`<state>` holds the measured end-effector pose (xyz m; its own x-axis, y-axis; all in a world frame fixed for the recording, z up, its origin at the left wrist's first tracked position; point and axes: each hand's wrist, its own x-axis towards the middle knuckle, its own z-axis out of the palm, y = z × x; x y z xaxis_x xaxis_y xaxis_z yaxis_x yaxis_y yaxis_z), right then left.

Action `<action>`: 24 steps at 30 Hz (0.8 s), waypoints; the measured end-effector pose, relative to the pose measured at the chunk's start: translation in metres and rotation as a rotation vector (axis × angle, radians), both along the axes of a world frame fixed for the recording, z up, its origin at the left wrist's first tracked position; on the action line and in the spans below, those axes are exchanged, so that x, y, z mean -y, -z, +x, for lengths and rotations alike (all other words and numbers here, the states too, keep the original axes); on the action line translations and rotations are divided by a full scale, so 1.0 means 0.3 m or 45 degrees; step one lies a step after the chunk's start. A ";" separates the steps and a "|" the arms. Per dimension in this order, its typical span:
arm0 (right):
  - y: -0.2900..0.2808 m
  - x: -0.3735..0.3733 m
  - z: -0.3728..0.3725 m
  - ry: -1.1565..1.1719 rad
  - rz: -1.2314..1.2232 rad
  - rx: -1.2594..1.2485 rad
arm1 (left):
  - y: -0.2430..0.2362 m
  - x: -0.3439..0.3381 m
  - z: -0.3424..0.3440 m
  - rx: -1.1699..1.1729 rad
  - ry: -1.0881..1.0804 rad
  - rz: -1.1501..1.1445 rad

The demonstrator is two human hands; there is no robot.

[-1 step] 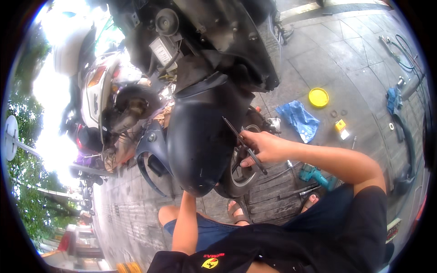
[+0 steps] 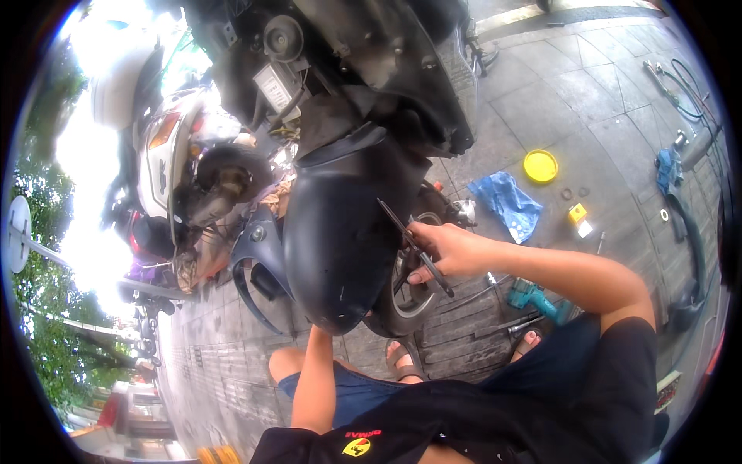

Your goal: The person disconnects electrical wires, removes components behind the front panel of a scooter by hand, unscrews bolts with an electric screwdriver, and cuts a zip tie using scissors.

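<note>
A smooth black scooter mudguard (image 2: 332, 240) stands in front of me, above a wheel (image 2: 413, 313) partly covered by it. My right hand (image 2: 437, 251) is at the mudguard's right side, by the wheel, its fingers closed around a slim dark rod-like tool (image 2: 417, 249). The tool slants from upper left to lower right, its upper end over the mudguard's surface; its exact kind does not show. My left forearm (image 2: 315, 379) reaches up beneath the mudguard's lower tip. That hand's fingers are hidden behind it.
On the paving at right lie a blue cloth (image 2: 508, 205), a yellow round lid (image 2: 540, 165), a small yellow box (image 2: 577, 213) and a teal power tool (image 2: 537, 300). Hoses (image 2: 688, 89) lie farther right. Another scooter (image 2: 166, 155) stands at left. The scooter's dark bodywork (image 2: 371, 46) hangs above.
</note>
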<state>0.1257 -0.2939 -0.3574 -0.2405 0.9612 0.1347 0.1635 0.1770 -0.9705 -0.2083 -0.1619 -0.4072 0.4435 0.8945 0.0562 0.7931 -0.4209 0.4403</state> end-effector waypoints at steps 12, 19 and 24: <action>-0.113 0.042 0.108 -0.106 -0.067 -0.097 | -0.758 -0.015 0.242 0.243 0.204 0.588; -0.135 0.029 0.095 -0.058 -0.008 -0.012 | -0.805 -0.073 0.685 -0.088 0.717 0.919; -0.109 0.066 0.137 0.112 0.083 0.062 | -0.764 -0.103 0.741 -0.249 0.560 1.093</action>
<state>0.1668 -0.3138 -0.3248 -0.1634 0.9684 0.1882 0.2276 0.2226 -0.9480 0.0140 -0.1310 -0.1779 0.7978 0.3371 0.4999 0.5155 -0.8114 -0.2755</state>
